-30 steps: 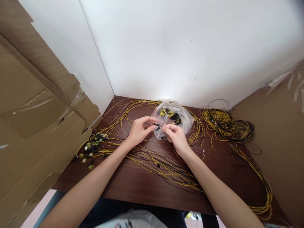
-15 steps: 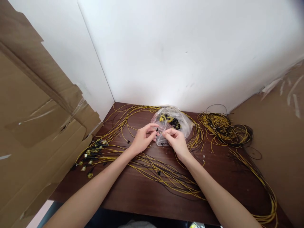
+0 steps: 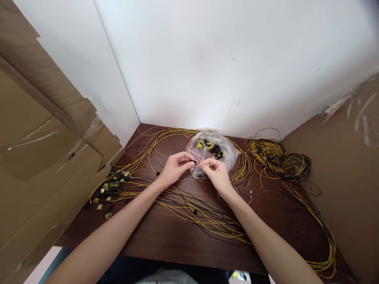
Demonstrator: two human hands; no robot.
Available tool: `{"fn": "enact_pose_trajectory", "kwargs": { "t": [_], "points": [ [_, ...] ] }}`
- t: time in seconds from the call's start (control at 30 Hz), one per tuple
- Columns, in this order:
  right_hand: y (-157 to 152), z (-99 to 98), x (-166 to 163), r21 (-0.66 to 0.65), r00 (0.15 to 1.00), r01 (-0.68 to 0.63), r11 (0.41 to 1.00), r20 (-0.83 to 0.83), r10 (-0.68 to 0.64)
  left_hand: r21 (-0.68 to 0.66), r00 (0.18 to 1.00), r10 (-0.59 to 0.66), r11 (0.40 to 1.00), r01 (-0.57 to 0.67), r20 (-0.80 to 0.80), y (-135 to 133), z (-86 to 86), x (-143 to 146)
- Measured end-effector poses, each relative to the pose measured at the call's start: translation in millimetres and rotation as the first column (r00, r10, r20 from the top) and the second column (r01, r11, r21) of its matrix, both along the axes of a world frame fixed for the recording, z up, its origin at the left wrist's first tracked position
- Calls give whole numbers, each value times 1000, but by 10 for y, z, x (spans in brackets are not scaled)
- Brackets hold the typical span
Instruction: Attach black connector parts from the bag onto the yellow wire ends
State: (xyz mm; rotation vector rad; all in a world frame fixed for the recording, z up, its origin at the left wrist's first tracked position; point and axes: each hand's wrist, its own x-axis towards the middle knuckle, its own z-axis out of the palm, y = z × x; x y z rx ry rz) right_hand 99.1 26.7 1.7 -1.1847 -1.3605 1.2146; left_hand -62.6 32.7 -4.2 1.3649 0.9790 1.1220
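1. Left-hand fingers now close more tightly around a small black plastic piece (image 3: 194, 162): half a second ago it stood upright and clearly visible between them, and now only a short dark bit shows. The whole view also shifts slightly.

2. The bare left hand (image 3: 174, 169) grips that piece between thumb and forefinger, in front of the bag. The bare right hand (image 3: 217, 173) is pinched just beside it, seemingly on a thin yellow wire (image 3: 219, 198) that trails below; the tip is too small to be sure.

3. Apparently done: at the left edge of the dark brown wooden surface (image 3: 166, 248), a cluster of black and translucent yellow end pieces (image 3: 113, 184) lies together, and these look already fitted to long wires.

4. In progress: the black piece is at the fingertips, and whether it is joined to the wire cannot be told.

5. Apparently left: a crumpled clear plastic bag (image 3: 231, 152) holds a heap of black and yellow parts (image 3: 217, 151). At right lie a tangled yellow-and-black wire coil (image 3: 265, 152) and a curved yellow wire bundle (image 3: 331, 240), with no end pieces discernible.

6. Unclear: a loose-looking black bit (image 3: 195, 212) rests among the wires in front; its attachment does not show.
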Motion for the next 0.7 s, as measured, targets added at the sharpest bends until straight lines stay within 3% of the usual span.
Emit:
{"fn": "enact_pose_trajectory", "kwargs": {
  "t": [0.7],
  "points": [
    [1,-49,18,-7,997,17,1000,69,-17,113,997,46,993,-38,-66,-41,-19,28]
  ]
}}
